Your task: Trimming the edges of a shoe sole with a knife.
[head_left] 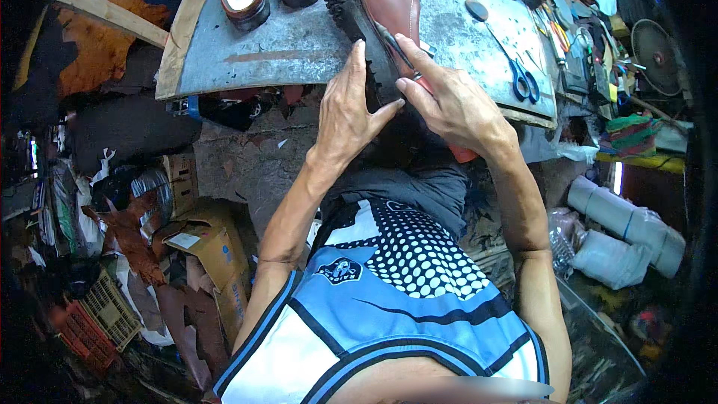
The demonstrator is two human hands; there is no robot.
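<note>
Shoe: a brown, smooth leather shoe with a thick black lugged sole [389, 0]; its upper looks glossy
Pose: tipped on its side, sole toward the left, foot opening toward the far edge of the view
Sole: dark and deep-toothed along its left side, a smooth band between teeth and leather
Place: on the grey, worn-topped desk [277, 37], its near end jutting past the front edge
Tool: a slim, dark metal hand tool with a red-orange handle [393, 45], held slanting in the right hand [456, 101], tip at the shoe's lower upper
</note>
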